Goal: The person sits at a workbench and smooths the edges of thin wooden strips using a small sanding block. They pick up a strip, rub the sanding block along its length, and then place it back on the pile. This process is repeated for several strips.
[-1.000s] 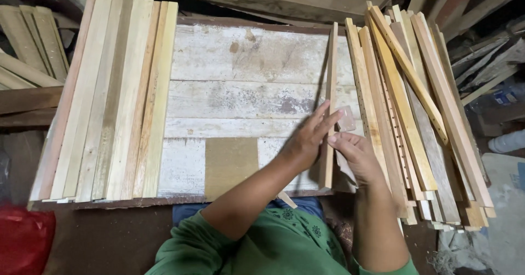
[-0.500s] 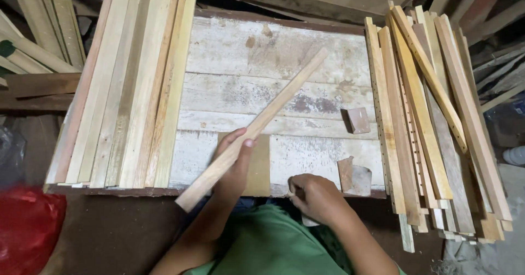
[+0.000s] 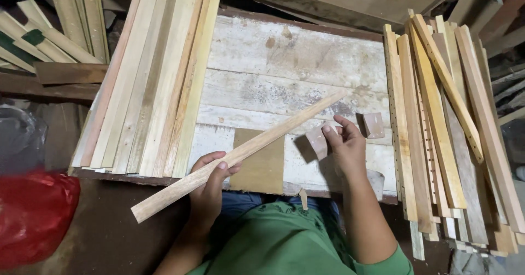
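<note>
the wooden slat [image 3: 240,154] lies slantwise across the desk [image 3: 284,61], its near end overhanging the front edge; the left hand [image 3: 210,184] grips it there, seemingly to steady it; the right hand [image 3: 342,143], beside the slat's far half, pinches a folded sandpaper piece [image 3: 317,142]; sorted slats [image 3: 153,83] left of it, a looser slat pile [image 3: 443,127] right, bare boards between.

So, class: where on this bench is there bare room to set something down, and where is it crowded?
Free: the white boards between the left slat stack and right slat pile, beyond the held slat. Crowded: both stacks, and the near edge with hands, brown sheet and sanding pieces.
</note>
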